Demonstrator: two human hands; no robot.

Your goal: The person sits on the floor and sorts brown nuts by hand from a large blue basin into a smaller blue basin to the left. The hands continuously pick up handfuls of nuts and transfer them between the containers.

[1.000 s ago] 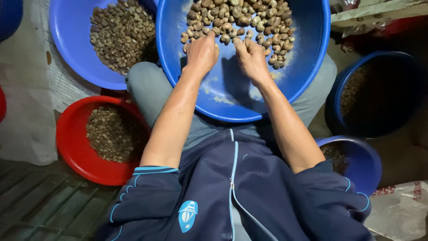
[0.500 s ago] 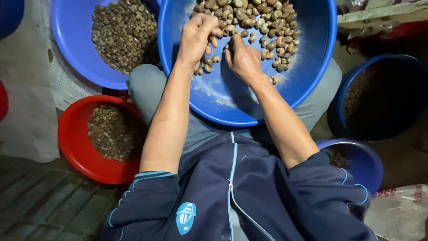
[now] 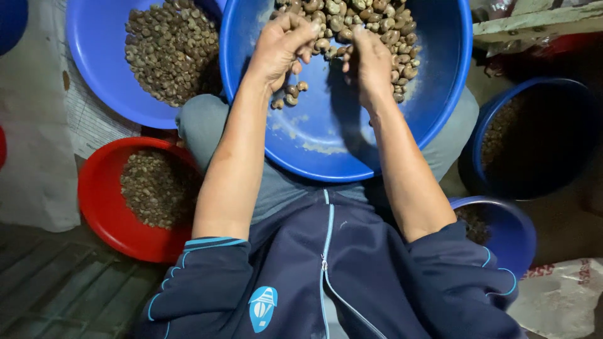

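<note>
Two hands work inside the big blue basin (image 3: 433,119) on the person's lap: the left hand (image 3: 279,47) curls closed over cashew nuts (image 3: 370,19), the right hand (image 3: 370,63) pinches one beside it. Left of the basin sit a red bowl (image 3: 100,207) and another blue bowl (image 3: 94,69) of nuts.
</note>
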